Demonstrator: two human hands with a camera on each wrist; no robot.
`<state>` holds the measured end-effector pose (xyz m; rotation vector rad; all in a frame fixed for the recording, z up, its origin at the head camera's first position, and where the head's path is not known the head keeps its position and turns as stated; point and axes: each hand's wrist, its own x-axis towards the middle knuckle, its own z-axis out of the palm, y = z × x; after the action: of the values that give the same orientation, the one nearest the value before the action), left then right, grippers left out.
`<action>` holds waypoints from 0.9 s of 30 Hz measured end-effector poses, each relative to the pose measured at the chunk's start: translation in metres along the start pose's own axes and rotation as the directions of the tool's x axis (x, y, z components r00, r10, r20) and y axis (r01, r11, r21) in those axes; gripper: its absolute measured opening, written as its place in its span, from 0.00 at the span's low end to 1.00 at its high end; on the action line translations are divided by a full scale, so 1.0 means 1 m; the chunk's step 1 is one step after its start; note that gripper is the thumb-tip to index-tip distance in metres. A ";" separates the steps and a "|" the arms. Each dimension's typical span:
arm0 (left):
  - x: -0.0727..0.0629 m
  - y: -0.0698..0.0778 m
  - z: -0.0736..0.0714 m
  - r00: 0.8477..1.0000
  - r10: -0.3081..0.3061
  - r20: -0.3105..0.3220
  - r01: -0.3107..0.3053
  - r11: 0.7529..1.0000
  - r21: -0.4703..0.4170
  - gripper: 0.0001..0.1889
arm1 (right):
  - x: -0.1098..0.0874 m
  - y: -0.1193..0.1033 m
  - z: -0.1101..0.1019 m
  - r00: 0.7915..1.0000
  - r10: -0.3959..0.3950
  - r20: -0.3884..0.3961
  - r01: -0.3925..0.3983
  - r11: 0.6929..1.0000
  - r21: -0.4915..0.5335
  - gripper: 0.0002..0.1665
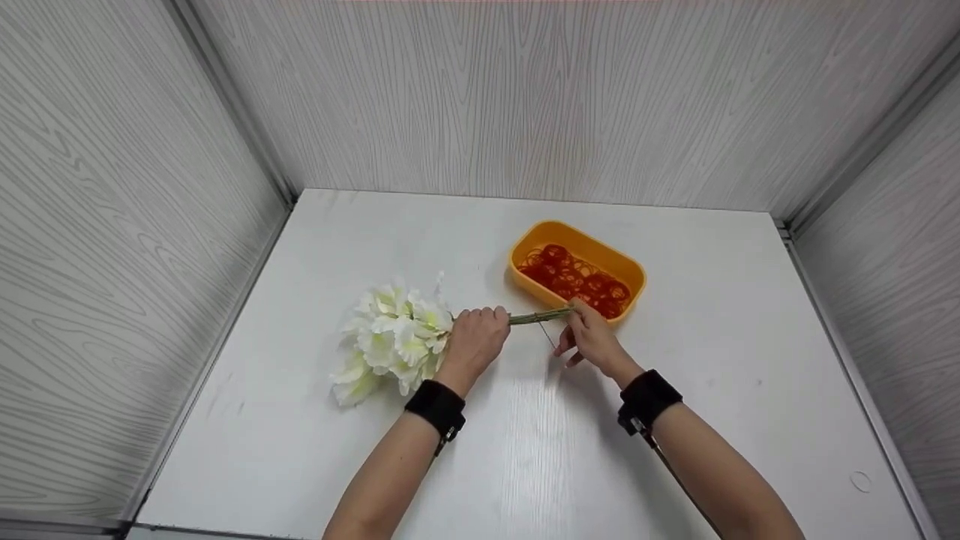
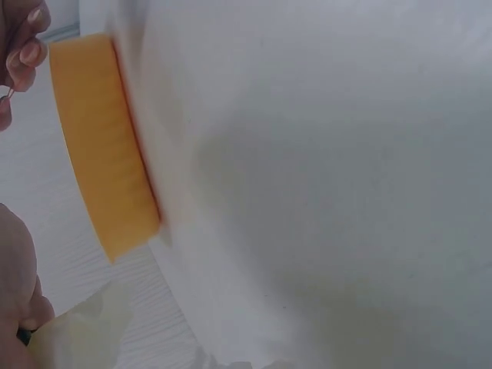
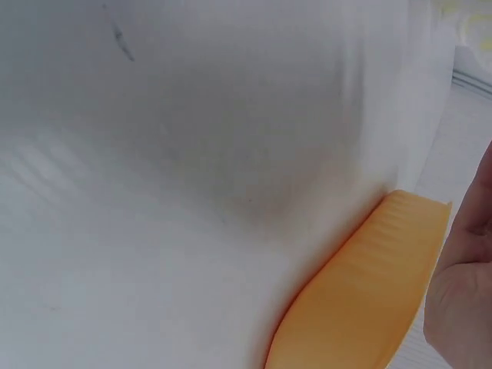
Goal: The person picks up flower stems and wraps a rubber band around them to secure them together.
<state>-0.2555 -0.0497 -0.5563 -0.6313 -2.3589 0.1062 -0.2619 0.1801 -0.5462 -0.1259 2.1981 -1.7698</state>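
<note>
A bunch of white artificial-looking flowers (image 1: 394,337) with yellow-green centres lies over the table, blooms to the left. My left hand (image 1: 477,341) grips its green stems (image 1: 531,319) just below the blooms. At the stems' right end is my right hand (image 1: 592,341), its upper fingers touching the tips. Its lower fingers pinch a thin rubber band (image 1: 548,336) that stretches down from the stems; how it loops round them is too small to tell. In the left wrist view, a bit of thin reddish band (image 2: 10,93) shows at the right hand's fingers.
Just behind the stems stands a yellow-orange tub (image 1: 634,274) holding many red rubber bands (image 1: 574,277). A thin pale ring (image 1: 860,481) lies on the white table (image 1: 720,315) near its right front. Grey wood-grain panels (image 1: 480,97) wall the table at the back and sides.
</note>
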 end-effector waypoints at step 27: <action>-0.008 -0.012 0.003 0.995 0.064 0.076 -0.068 0.997 0.042 0.13 | -0.004 -0.007 -0.016 0.997 -0.033 0.063 0.018 0.973 0.229 0.18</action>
<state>-0.2569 -0.0640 -0.5603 -0.6947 -2.4005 0.2151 -0.2633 0.1944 -0.5357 -0.1583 1.9395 -1.9878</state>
